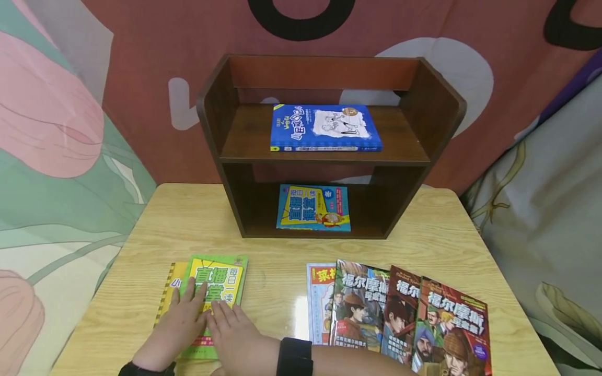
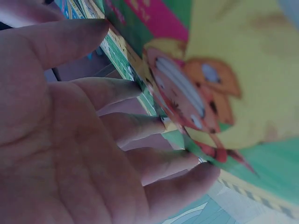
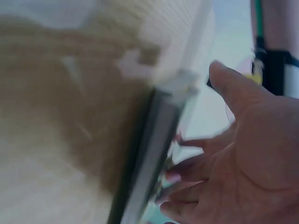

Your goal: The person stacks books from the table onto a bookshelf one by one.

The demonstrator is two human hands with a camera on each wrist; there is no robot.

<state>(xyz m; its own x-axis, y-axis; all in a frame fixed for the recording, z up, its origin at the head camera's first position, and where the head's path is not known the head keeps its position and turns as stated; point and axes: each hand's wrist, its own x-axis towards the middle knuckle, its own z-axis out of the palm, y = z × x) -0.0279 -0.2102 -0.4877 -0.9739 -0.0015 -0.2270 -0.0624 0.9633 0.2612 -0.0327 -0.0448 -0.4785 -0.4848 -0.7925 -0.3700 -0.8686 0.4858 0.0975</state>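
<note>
A green and yellow book lies at the front left of the table, partly over an orange book. My left hand rests on the green book with fingers extended. In the left wrist view, the fingertips of the left hand touch its cover. Beside it, my right hand lies over the lower right part of the same book, fingers straight. The right wrist view shows the right hand with its palm visible; a thick, blurred edge stands near its fingers.
A brown two-tier shelf stands at the back. It holds a blue book on top and a blue-yellow book below. Several comic-style books overlap at the right of the wooden table.
</note>
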